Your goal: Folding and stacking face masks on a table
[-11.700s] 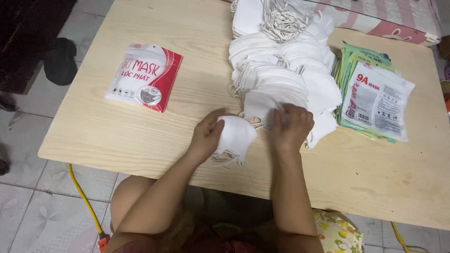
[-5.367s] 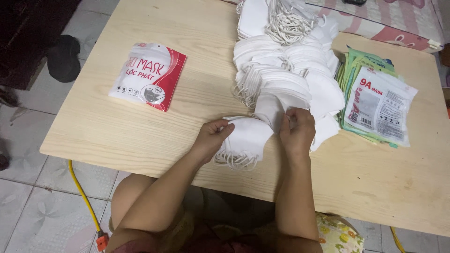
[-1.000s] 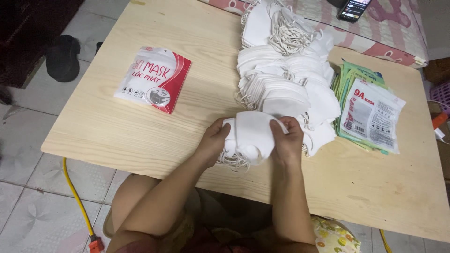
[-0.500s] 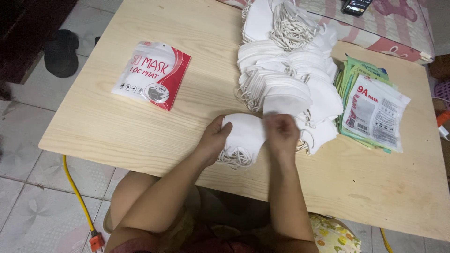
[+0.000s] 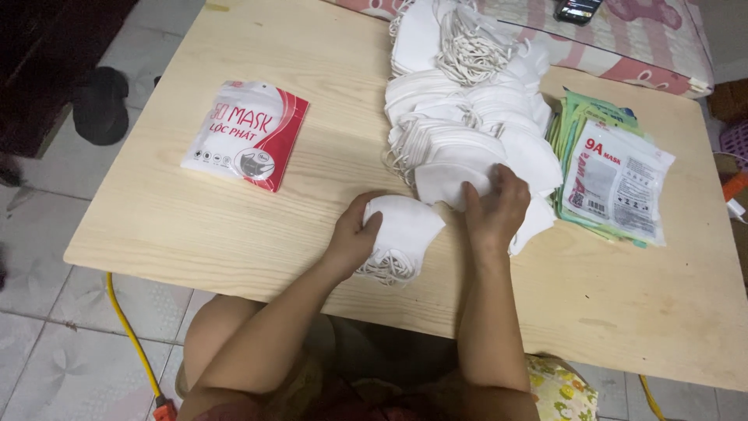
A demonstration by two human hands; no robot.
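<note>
My left hand (image 5: 356,234) grips a small stack of white face masks (image 5: 405,231) that rests on the wooden table (image 5: 234,226), ear loops hanging toward the near edge. My right hand (image 5: 496,206) lies just to the right, fingers on the nearest mask of a long pile of white masks (image 5: 460,101) that runs away from me up the table. The two hands are a little apart.
A red and white mask packet (image 5: 245,134) lies at the left. A stack of green and white empty packets (image 5: 612,178) lies at the right. A phone (image 5: 576,9) rests on patterned cloth at the far edge. A yellow cable (image 5: 128,343) runs over the tiled floor.
My right hand has left the small stack and moved right and up onto the large pile. My left hand stays on the small stack.
</note>
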